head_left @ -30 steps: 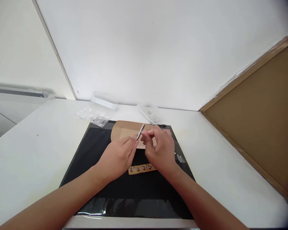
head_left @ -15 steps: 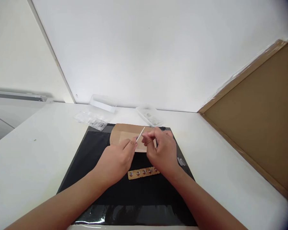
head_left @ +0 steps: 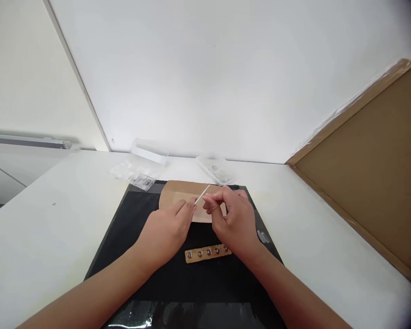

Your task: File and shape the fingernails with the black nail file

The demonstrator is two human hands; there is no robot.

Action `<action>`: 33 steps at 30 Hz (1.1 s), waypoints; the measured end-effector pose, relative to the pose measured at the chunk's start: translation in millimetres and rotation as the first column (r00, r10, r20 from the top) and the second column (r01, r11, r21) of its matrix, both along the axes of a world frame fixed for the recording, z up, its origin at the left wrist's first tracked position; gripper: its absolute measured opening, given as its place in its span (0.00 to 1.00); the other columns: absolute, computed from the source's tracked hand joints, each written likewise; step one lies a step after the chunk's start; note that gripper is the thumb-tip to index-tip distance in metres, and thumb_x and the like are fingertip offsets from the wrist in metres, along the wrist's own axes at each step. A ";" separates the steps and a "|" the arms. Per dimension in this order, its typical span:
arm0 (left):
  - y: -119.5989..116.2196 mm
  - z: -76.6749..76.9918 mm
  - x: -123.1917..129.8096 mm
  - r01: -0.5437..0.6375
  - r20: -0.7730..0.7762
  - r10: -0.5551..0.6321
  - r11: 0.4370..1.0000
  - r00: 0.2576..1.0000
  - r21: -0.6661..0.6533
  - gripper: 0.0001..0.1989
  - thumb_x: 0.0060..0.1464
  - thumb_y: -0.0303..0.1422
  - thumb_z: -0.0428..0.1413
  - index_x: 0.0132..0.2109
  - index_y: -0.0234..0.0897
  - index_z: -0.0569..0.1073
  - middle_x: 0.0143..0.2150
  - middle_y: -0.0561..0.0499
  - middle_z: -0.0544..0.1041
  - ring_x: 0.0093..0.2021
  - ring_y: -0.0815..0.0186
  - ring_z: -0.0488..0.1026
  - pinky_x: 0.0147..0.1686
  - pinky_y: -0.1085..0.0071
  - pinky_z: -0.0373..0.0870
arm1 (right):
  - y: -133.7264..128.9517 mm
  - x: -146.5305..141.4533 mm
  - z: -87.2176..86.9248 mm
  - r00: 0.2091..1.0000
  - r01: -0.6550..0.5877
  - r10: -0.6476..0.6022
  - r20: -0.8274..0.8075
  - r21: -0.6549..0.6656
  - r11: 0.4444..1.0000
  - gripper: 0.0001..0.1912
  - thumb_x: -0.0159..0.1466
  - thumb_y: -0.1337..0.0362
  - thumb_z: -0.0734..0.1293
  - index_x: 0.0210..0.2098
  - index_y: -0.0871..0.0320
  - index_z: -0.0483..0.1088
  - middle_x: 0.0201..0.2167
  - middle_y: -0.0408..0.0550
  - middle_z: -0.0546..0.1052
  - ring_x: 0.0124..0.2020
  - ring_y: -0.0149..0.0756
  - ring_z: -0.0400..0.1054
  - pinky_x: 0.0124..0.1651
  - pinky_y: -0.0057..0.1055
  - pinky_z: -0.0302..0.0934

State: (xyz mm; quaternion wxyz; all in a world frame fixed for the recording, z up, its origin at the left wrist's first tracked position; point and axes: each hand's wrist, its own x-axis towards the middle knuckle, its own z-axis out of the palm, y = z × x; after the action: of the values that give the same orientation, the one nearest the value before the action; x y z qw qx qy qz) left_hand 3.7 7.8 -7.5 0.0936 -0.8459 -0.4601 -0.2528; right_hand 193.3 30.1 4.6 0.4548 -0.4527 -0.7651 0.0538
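Observation:
A thin white stick (head_left: 202,194) slants up and to the right from the fingers of my left hand (head_left: 169,225), which are closed on it. Beside its tip is my right hand (head_left: 231,214), thumb and forefinger pinched together; whatever they hold, if anything, is too small to make out. Both hands are over the front part of a tan sheet (head_left: 178,192) lying on a black mat (head_left: 178,283). Below them on the mat rests a tan strip (head_left: 208,252) with several shiny round pieces in a row.
Behind the mat stand a clear box (head_left: 149,153) and a clear tray (head_left: 216,170). Clear plastic packaging (head_left: 142,181) lies at the mat's back left corner. Small clear pieces (head_left: 263,236) are right of my right hand. A brown cardboard panel (head_left: 370,169) borders the right side.
The whole view has shifted slightly, so everything appears a little lower and further right. My hands keep nearly the same pose around the white stick.

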 end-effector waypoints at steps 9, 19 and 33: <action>36.0 6.8 -34.5 -0.526 -0.014 0.525 0.850 0.851 -0.028 0.20 0.73 0.40 0.43 0.62 0.40 0.73 0.49 0.46 0.82 0.40 0.57 0.81 0.30 0.68 0.69 | 0.8 9.5 -6.4 1.000 -0.011 0.014 0.017 -0.121 0.993 0.09 0.71 0.58 0.68 0.35 0.52 0.74 0.30 0.37 0.83 0.29 0.33 0.74 0.45 0.39 0.56; 41.7 5.8 -46.4 -0.551 -0.079 0.549 0.835 0.832 0.005 0.18 0.72 0.41 0.46 0.53 0.35 0.76 0.44 0.42 0.79 0.41 0.54 0.77 0.27 0.69 0.66 | 3.4 20.3 -11.5 0.998 0.012 -0.008 0.055 -0.074 0.997 0.11 0.68 0.55 0.71 0.31 0.51 0.73 0.32 0.40 0.83 0.31 0.38 0.71 0.42 0.40 0.60; 9.7 17.0 -7.8 0.308 0.583 -0.038 0.876 0.811 -0.370 0.12 0.70 0.38 0.52 0.45 0.42 0.80 0.41 0.51 0.80 0.36 0.67 0.73 0.32 0.72 0.67 | 0.3 19.1 -11.5 0.980 -0.102 0.067 0.186 0.189 0.977 0.13 0.69 0.59 0.72 0.33 0.55 0.66 0.31 0.40 0.83 0.29 0.31 0.75 0.41 0.37 0.53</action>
State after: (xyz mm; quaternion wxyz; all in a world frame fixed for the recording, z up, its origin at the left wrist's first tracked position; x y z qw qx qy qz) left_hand -4.1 17.5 9.5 -0.2666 -0.7719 -0.4311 -0.3838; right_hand 212.5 30.3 -6.9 0.4245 -0.3753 -0.8228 -0.0438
